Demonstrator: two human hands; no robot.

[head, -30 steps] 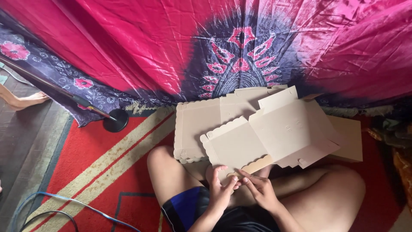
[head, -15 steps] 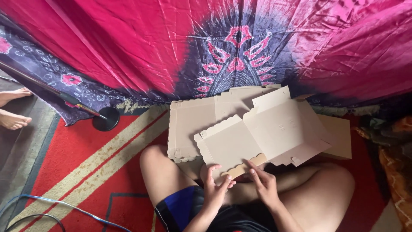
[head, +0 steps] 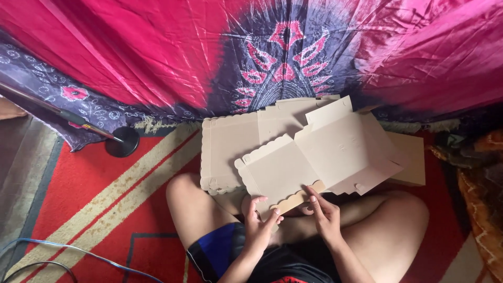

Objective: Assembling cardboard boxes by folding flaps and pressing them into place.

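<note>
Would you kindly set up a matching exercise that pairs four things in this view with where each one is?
Things:
1. Cardboard blank
2. Stack of blanks
3. Round black base
4. Blue cable

Places:
A. On the red rug at the lower left
B. Held over the lap by the left hand and right hand
C. At the rug's edge, left of the stack
D. Flat on the floor, beyond the knees

Pairs: 1-B, 2-D, 3-C, 4-A
</note>
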